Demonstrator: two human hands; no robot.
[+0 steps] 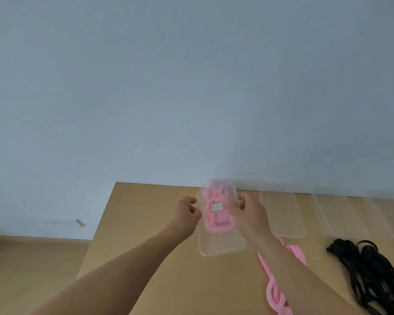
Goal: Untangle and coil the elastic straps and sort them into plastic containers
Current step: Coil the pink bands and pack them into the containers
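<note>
Both hands are clamped on one clear plastic container (221, 245), one per long side. The left hand (185, 215) has fingers curled on the left wall, and the right hand (253, 215) has thumb and fingers wrapped on the right wall. The container sits close to the far edge of the worktop (146, 223), right of the far-left corner. It's blurred, so can't tell if it's lifted or resting. Inside it is a coiled pink strap (216, 221), seen thru the plastic. A white label w/ red border (216, 207) shows over the strap; the writing is unreadable.

More clear containers run in a row along the far edge to the right: one (282, 214) just beside the right hand, another (334, 214) further on, and a third (391, 221) cut off by the frame. Loose pink straps (280, 294) lie under and beside the right forearm, running toward the near edge. A tangle of black straps (373, 269) lies by the right edge, apart from the pink ones. A pale wall (191, 87) stands behind, and wood floor (32, 258) shows to the left.
</note>
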